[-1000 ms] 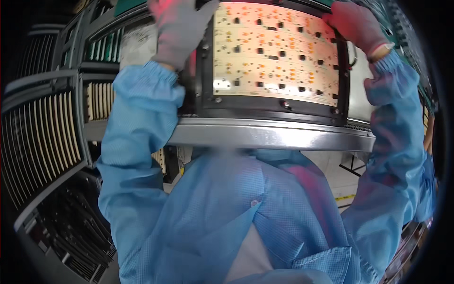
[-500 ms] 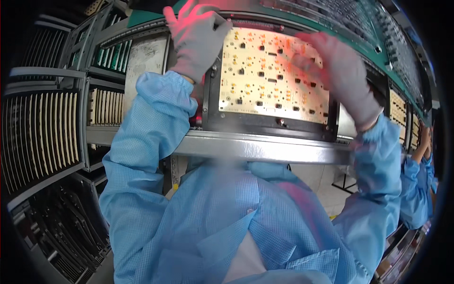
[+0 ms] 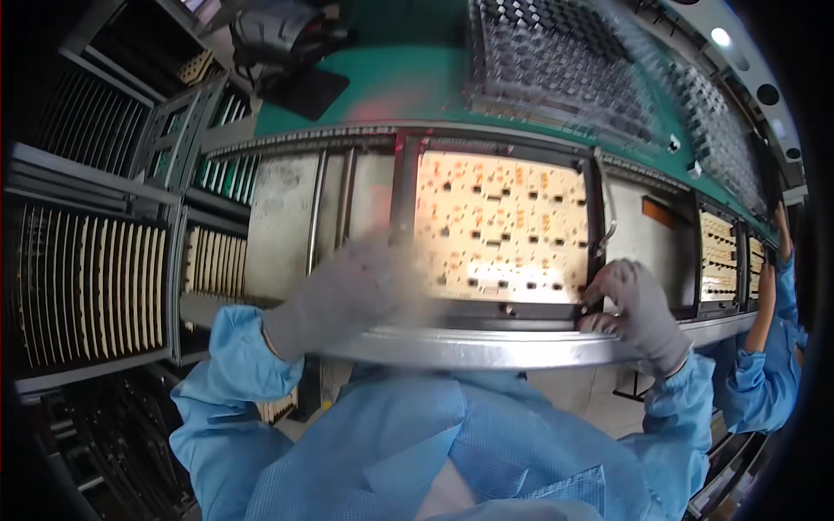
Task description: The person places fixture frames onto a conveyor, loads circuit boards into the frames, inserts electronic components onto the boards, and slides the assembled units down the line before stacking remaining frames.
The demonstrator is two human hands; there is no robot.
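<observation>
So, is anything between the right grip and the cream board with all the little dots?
Yes, just the black frame around the cream board. The right grip is at the frame's lower right corner; nothing else visible stands between.

A green tabletop (image 3: 408, 78) stretches across the back. Slotted racks (image 3: 87, 176) stand at the left, pale floor (image 3: 560, 399) shows below, and a small round light (image 3: 720, 37) glows at upper right.
</observation>
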